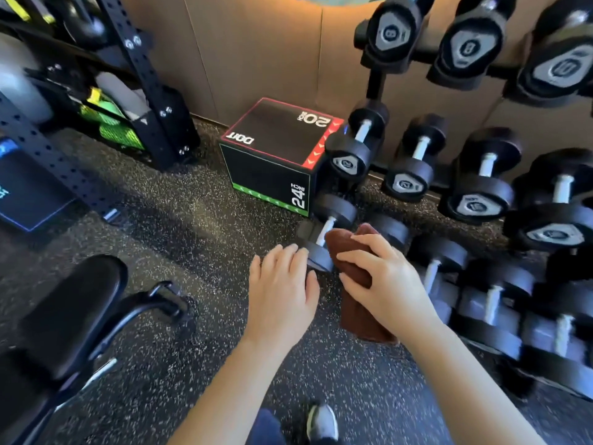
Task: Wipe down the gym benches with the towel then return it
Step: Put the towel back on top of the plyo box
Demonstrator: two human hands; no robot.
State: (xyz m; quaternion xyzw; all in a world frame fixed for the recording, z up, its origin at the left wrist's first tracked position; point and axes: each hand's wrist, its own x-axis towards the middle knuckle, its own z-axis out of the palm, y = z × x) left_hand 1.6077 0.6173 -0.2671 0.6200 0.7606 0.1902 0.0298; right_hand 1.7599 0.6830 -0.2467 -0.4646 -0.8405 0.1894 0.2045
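Gripping brown towel [353, 284], right hand [385, 281]

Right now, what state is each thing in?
Towel: folded, gripped by right hand.
Left hand: open, empty, beside the towel.
Bench: bare, untouched.
Dumbbells: racked.
Plyo box: on floor, 20 side up.

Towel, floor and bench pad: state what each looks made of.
Towel: soft brown cloth, probably terry; matte, and it folds limply in the right hand.
Floor: likely rubber gym flooring; black, grainy, with pale flecks.
Bench pad: seemingly vinyl or faux leather over padding; smooth black with a soft sheen and rounded edges.
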